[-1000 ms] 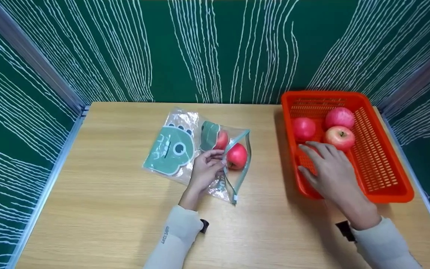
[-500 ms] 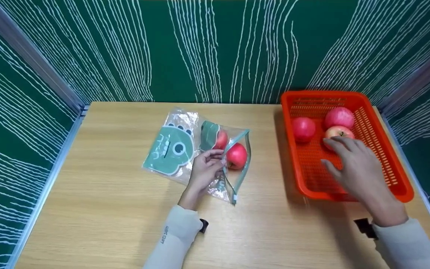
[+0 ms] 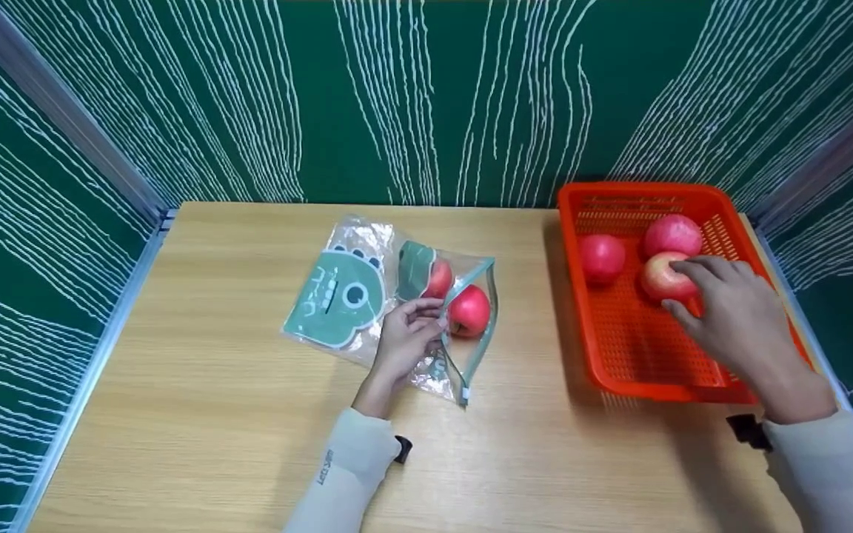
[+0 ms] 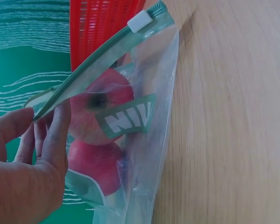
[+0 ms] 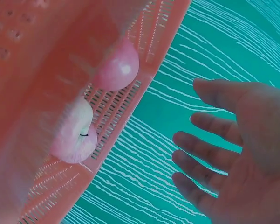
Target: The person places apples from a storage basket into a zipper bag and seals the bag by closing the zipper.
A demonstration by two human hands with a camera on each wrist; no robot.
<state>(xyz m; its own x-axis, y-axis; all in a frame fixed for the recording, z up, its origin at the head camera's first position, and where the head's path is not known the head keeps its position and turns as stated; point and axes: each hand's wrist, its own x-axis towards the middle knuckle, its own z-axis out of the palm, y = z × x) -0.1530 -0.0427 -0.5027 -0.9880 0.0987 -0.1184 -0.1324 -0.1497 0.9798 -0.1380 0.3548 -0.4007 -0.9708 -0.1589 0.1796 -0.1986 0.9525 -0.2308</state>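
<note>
Left hand (image 3: 406, 339): thumb and fingers pinching the green rim of the zip bag (image 3: 334, 300). Right hand (image 3: 741, 318): fingers spread above the pale apple (image 3: 665, 276) in the red basket (image 3: 604, 374); from my feeds I cannot tell whether they touch it.
Zip bag, clear, dinosaur print: flat-lying on the desk (image 3: 197, 355), left of the basket; long axis crosswise, parted mouth pointing right and slightly toward the wearer; two red apples (image 3: 469, 311) inside near the mouth.
Basket: I count two further apples (image 3: 602, 258) beyond the pale one.
</note>
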